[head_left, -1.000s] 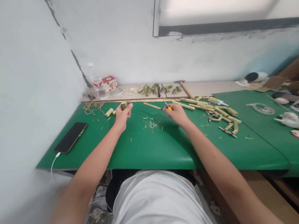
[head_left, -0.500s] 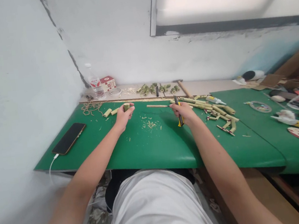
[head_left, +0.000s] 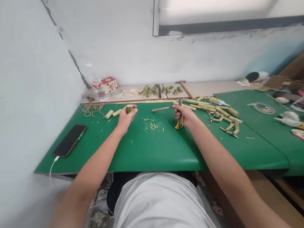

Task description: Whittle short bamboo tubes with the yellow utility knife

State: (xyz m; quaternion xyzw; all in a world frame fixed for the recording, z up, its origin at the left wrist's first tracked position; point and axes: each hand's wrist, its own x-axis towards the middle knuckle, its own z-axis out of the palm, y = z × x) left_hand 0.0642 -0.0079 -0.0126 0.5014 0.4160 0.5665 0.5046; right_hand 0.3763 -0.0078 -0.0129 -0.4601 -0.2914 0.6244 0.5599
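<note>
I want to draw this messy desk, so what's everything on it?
table: one, green, under everything
phone: one, black, table's left edge
bottle: one, clear with red label, back ledge
box: one, red, beside the bottle
bamboo pieces: many, pale green, piled on the right
shavings: many, pale, mid-table
bamboo stub: one, green, in left hand
knife: one, yellow-black, in right hand
left hand: one, gripping the bamboo stub
right hand: one, gripping the knife

Smooth green padded tabletop (head_left: pixel 151 151); matt bamboo piece (head_left: pixel 129 108); glossy phone (head_left: pixel 69 140).
</note>
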